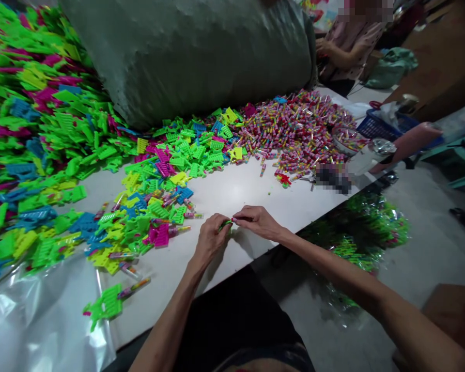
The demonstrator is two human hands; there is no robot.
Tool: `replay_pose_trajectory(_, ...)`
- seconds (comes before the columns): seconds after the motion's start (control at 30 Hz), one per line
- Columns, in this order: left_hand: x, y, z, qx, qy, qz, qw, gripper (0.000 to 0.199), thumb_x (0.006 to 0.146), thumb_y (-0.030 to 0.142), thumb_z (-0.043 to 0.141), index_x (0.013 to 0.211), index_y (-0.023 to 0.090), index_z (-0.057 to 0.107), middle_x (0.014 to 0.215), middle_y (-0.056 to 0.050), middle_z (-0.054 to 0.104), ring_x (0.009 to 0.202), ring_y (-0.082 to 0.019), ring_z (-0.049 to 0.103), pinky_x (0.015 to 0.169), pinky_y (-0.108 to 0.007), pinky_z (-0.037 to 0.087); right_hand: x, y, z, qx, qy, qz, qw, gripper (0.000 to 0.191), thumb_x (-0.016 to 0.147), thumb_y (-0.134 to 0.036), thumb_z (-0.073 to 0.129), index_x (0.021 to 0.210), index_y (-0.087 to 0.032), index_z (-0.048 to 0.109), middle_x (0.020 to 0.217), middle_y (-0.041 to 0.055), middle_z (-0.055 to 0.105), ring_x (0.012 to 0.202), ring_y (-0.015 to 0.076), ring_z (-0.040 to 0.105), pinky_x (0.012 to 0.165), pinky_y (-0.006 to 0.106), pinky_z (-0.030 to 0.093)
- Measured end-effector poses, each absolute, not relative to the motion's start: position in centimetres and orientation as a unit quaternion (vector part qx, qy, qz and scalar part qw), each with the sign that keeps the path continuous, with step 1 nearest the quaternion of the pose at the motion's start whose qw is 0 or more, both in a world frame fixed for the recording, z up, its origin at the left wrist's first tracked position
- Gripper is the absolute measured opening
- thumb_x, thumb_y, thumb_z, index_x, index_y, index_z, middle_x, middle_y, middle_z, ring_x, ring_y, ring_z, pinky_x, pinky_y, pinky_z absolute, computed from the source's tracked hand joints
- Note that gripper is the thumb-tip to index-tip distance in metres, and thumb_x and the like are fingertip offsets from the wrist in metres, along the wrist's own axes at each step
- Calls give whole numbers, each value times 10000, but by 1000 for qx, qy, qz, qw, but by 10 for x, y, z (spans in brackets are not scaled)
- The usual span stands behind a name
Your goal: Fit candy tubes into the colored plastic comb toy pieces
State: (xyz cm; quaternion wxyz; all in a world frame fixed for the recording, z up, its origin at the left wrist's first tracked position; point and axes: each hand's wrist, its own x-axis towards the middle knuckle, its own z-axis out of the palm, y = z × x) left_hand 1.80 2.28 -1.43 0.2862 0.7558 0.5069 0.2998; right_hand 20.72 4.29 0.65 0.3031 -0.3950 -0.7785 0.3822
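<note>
Over the white table (236, 186), my left hand (212, 235) is closed on a small green plastic piece (225, 224). My right hand (258, 221) meets it from the right, its fingers pinched round a small item, dark red or pink at its tip, too small to make out. The two held things touch or nearly touch. Left of my hands lie bright plastic pieces (160, 235) in green, yellow, blue and pink, some with clear candy-filled tubes (180, 230). A green piece with a tube (110, 305) lies apart at the lower left.
A large grey sack (209, 57) stands behind piles of plastic pieces (70, 124) and pink wrapped tubes (294, 129). A blue basket (375, 126) is at the right. Clear plastic (50, 315) covers the lower left. Another person (349, 46) sits at the back. Bagged pieces (356, 253) lie below the table edge.
</note>
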Motion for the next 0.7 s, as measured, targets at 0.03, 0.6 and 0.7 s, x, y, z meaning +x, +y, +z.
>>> replay_pose_trajectory(0.03,17,24,-14,757,503,298,292,152,837,263,485,838,195,620,836,-46,620,800,-175,569,726,-304,439,208,43,8,-396,-776,383,307,213,869,-293,541,934,-172,704,800,47,649,724,127,570,673,239,425)
replay_pose_trajectory(0.6,13,27,-13,745,461,329,353,142,818,259,513,820,189,637,824,-53,641,804,-171,580,737,-304,453,207,43,12,-379,-763,417,315,159,802,-243,619,908,-161,705,804,45,667,703,122,592,630,229,435)
replay_pose_trajectory(0.7,12,27,-14,741,455,334,365,131,817,255,522,823,194,637,835,-48,640,811,-167,581,747,-301,454,207,44,11,-386,-752,428,321,159,803,-244,617,914,-170,702,820,45,672,720,127,605,645,235,450)
